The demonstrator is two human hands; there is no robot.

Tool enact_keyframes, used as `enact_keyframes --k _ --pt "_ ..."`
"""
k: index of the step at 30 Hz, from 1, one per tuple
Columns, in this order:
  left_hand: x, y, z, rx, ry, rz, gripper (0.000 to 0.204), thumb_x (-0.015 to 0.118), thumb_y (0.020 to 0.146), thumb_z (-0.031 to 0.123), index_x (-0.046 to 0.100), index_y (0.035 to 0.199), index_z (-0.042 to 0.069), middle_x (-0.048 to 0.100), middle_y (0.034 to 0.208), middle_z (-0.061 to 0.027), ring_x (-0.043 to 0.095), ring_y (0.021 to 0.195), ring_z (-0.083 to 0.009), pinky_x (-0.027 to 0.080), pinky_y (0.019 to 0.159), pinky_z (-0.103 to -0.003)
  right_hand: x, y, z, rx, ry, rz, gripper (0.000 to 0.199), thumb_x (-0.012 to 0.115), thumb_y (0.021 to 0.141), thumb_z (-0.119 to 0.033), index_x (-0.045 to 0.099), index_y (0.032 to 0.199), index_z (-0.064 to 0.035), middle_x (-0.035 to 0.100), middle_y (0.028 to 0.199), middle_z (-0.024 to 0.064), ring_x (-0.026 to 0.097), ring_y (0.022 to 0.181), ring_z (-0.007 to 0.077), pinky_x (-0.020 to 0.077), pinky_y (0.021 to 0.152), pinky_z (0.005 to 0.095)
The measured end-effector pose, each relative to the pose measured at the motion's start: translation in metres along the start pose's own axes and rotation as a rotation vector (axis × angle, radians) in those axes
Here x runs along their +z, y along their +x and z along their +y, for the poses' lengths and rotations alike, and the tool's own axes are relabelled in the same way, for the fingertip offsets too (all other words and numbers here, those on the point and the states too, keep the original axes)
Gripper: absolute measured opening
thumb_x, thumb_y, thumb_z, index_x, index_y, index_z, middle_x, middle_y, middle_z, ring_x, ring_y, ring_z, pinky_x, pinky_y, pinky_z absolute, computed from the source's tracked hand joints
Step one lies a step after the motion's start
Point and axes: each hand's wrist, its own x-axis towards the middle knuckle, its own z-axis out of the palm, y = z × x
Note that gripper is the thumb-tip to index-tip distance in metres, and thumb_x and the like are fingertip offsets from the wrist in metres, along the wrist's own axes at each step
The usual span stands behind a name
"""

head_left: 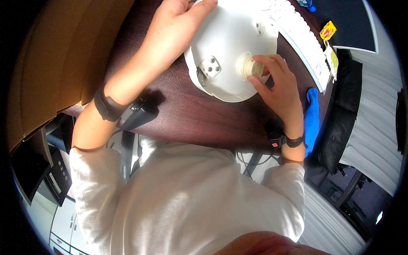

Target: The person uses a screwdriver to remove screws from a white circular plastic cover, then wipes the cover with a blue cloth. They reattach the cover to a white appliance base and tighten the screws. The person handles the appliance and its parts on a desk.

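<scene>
White disc: a round white plastic housing point(231, 46) lies on the dark wood tabletop point(182, 108), just in front of the person's chest, its top edge cut off by the frame
Knob: a short cream cylinder point(248, 66) stands out of the disc's face, right of a small square bracket with screws point(210, 67)
Right hand: right hand point(278, 83), its grip pinched on the knob with thumb and fingertips
Left hand: left hand point(176, 27), its grip closed over the disc's upper left rim, fingers partly out of frame
Packages: a small yellow packet with red marks point(328, 30) sits at the far right, beside a white keyboard point(304, 38); a brown cardboard box point(51, 63) fills the left side
Blue cloth: a blue cloth point(312, 119) hangs at the tabletop's right edge
Hard to make out: a black object point(140, 112) under the left forearm is too shadowed to tell
</scene>
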Motion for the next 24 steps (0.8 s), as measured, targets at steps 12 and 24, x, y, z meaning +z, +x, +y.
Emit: enact_keyframes --k 12,24 --pt "0.005 -0.003 -0.006 0.048 0.225 0.094 0.033 0.053 0.092 0.022 0.055 0.118 0.001 0.064 0.093 -0.0067 0.06 0.082 -0.0086 0.046 0.073 -0.02 -0.005 0.0 0.004 -0.039 -0.129 -0.021 0.039 0.073 0.07 -0.02 0.059 0.105 -0.01 0.06 0.099 0.0091 0.061 0.085 0.029 0.0496 0.073 0.0369" --pt "0.005 -0.003 -0.004 0.07 0.278 0.105 0.035 0.053 0.092 0.022 0.053 0.119 0.0 0.064 0.093 -0.0068 0.059 0.083 -0.0082 0.046 0.073 -0.02 -0.01 0.0 0.005 -0.083 -0.167 0.009 0.038 0.072 0.069 -0.018 0.059 0.104 -0.01 0.06 0.096 0.0088 0.06 0.084 0.0283 0.0494 0.071 0.0365"
